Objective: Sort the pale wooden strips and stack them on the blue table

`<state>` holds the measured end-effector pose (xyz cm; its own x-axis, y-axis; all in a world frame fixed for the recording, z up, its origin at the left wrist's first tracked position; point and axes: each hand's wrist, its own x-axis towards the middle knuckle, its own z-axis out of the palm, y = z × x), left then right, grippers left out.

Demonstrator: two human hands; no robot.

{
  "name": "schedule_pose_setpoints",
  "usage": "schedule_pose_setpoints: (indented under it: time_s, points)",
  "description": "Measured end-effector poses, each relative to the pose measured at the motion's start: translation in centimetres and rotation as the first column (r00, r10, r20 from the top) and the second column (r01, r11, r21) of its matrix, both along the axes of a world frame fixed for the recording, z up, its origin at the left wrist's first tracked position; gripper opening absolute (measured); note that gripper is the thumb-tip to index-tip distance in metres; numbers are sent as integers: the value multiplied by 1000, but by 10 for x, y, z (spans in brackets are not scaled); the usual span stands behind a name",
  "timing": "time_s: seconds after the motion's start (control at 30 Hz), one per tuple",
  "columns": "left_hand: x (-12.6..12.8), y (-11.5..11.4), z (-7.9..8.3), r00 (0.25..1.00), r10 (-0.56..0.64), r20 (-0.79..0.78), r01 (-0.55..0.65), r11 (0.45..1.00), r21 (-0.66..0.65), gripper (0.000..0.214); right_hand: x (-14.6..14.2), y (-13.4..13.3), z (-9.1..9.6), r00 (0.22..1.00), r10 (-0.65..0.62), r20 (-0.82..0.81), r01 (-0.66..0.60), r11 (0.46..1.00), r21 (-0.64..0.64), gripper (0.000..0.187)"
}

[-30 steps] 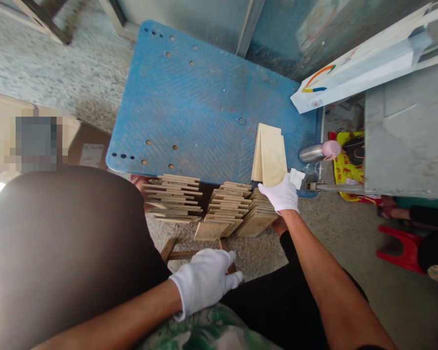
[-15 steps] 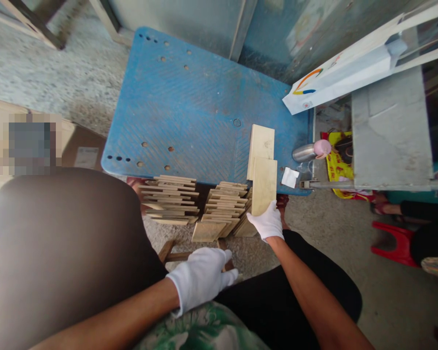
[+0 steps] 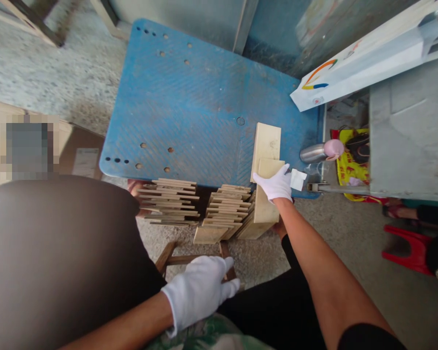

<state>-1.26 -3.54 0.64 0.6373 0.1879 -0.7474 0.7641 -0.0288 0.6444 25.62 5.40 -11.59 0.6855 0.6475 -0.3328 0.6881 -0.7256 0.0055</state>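
My right hand (image 3: 276,183), in a white glove, lies across a pale wooden board (image 3: 267,210). Its thumb is at the board's left edge and its fingers at the right edge. This board overlaps another pale board (image 3: 269,138) lying on the blue plastic table (image 3: 190,112) and juts past the table's front edge. Low over my lap is my gloved left hand (image 3: 203,287), thumb and forefinger apart, with nothing seen in it. Its other fingers are partly hidden. Two staggered stacks of thin boards, a left stack (image 3: 170,201) and a middle stack (image 3: 226,209), stand below the table edge.
A steel bottle with a pink lid (image 3: 319,151) and a folded white paper (image 3: 297,180) are at the table's right end. A white bag (image 3: 357,63) leans behind them. Beyond are a grey metal panel (image 3: 405,131) and a red stool (image 3: 407,250) beside a person.
My right hand has slid forward along the board, from its near end to the part over the table. My left hand stays almost still. The view has shifted slightly.
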Motion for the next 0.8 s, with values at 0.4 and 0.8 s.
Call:
schedule_pose_setpoints:
  time_s: [0.4,0.8]
  points:
    - [-4,-11,-12,995,91,-47,-93,994,-54,62,2,58,-7,997,-79,17,80,990,-119,144]
    - [2,0,-1,999,29,-24,-30,998,-61,58,19,39,24,998,49,40,-48,999,-17,128]
